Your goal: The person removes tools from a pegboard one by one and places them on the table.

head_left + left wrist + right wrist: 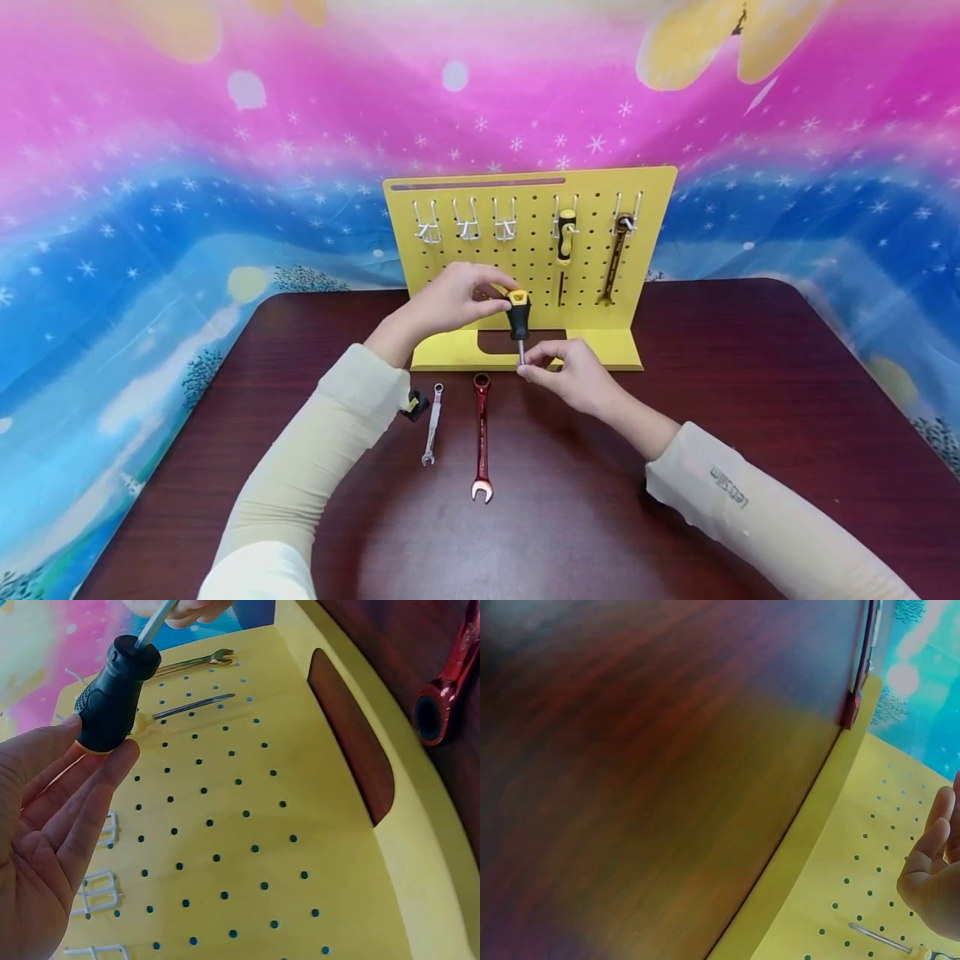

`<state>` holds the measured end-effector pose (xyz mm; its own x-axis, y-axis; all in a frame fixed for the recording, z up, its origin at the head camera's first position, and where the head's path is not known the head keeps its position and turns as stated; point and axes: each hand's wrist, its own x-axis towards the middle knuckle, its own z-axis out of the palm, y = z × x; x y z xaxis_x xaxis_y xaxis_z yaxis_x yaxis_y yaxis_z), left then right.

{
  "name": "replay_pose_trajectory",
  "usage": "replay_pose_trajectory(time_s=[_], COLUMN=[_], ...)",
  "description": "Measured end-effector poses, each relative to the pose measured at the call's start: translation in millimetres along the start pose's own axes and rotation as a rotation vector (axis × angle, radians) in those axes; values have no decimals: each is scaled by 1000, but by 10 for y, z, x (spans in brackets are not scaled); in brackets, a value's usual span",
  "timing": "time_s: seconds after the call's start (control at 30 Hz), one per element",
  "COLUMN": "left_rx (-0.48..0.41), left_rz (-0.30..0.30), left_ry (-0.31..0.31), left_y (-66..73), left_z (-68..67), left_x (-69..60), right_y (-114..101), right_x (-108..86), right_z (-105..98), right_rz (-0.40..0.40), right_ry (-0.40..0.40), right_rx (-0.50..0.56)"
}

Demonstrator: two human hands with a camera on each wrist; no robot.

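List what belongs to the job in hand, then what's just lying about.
In the job:
screwdriver, held by left hand and right hand
probably the yellow pegboard

Lying on the table, untouched:
red wrench
silver wrench

**We cannot see the tip of the driver [519,322]**

In the head view the right hand's [567,377] fingertips cover it. Beside the left sleeve [307,467], which partly hides it, lies a black-and-yellow thing [415,406] we cannot name; any marks on the small wrench [432,427] are too tiny for us to read. The left wrist view crops the left hand [37,847] and red wrench [442,705]. In the right wrist view we find that wrench blurred, the right hand cropped and the hanging driver [885,939] cut off.
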<state>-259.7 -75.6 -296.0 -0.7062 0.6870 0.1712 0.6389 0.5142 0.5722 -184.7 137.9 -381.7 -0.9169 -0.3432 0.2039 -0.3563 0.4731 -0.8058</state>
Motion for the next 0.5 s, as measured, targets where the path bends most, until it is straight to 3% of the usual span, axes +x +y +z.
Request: replay_pose_trajectory(time_s=[0.5], left_rx=[-19], left_rz=[-20], left_ry=[-60], left_y=[-145], left_z=[238], left_x=[-81], right_y=[91], right_x=[-128], right_z=[71], right_rz=[33], right_ry=[-116], right_rx=[31])
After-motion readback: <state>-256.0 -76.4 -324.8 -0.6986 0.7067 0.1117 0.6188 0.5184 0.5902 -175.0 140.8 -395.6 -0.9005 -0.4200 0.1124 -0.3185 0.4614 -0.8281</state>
